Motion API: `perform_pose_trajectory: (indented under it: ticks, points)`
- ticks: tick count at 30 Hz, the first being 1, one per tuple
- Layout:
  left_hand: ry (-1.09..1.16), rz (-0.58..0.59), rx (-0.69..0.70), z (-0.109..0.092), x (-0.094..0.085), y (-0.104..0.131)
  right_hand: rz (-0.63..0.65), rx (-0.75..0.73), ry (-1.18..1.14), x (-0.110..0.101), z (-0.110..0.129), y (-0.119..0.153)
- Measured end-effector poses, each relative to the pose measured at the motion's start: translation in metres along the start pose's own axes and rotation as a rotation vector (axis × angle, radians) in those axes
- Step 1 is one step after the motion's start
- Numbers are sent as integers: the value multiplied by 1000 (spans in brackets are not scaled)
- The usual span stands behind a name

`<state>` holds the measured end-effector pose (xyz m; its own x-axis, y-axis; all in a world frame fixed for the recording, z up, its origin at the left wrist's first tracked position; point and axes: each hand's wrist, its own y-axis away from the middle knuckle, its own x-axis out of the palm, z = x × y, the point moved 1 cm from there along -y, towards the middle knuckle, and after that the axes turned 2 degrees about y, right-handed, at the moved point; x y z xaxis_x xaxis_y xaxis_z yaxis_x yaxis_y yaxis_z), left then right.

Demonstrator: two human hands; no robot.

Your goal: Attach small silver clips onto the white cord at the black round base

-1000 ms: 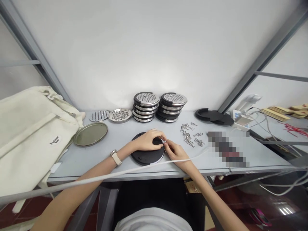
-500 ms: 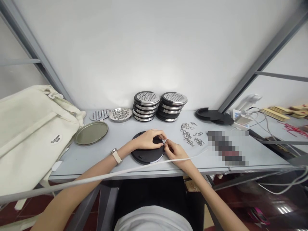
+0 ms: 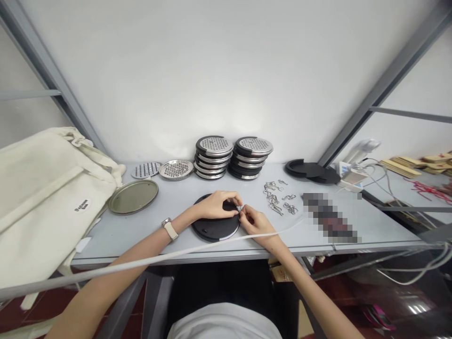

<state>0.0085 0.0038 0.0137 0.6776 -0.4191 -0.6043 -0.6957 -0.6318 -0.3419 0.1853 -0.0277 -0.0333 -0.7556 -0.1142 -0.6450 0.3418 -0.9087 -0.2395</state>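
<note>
A black round disc (image 3: 216, 230) with a silvery rim lies flat on the table near its front edge. Across it rests my left hand (image 3: 219, 205), its thumb and fingers curled together at the disc's right side. There my right hand (image 3: 254, 223) pinches with thumb and forefinger, its fingertips almost meeting those of the left. Between the two sets of fingertips shows a small shiny metal piece (image 3: 239, 207), mostly covered, so its kind is unclear. Several loose metal clasps with rings (image 3: 273, 197) are spread just beyond my right hand.
Two stacks of round graters in black holders (image 3: 214, 160) stand by the wall. Farther left lie loose grater discs (image 3: 176, 169) and an olive-coloured lid (image 3: 133, 197). Black holders (image 3: 304, 168) sit at the back right. A cream bag (image 3: 52, 197) occupies the left; a white cable (image 3: 148, 260) crosses in front.
Both hands stay at the disc's right edge with only slight finger movement. The whole view has shifted a little.
</note>
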Motion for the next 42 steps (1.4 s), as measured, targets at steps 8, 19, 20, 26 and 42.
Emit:
perform_pose_trajectory:
  ticks: [8, 19, 20, 26, 42]
  points:
    - [22, 9, 18, 0, 0, 0, -3, 8, -30, 0, -1, 0]
    - [32, 7, -7, 1, 1, -1, -36, 25, -97, -1, -1, -1]
    - [40, 8, -11, 1, 1, -1, -35, 23, -103, -2, -1, -1]
    - [-64, -43, 18, 3, 1, 0, -65, -1, -78, -4, -1, 0]
    - [-291, -9, 54, -6, 4, 1, 7, -30, 36, -4, 5, -1]
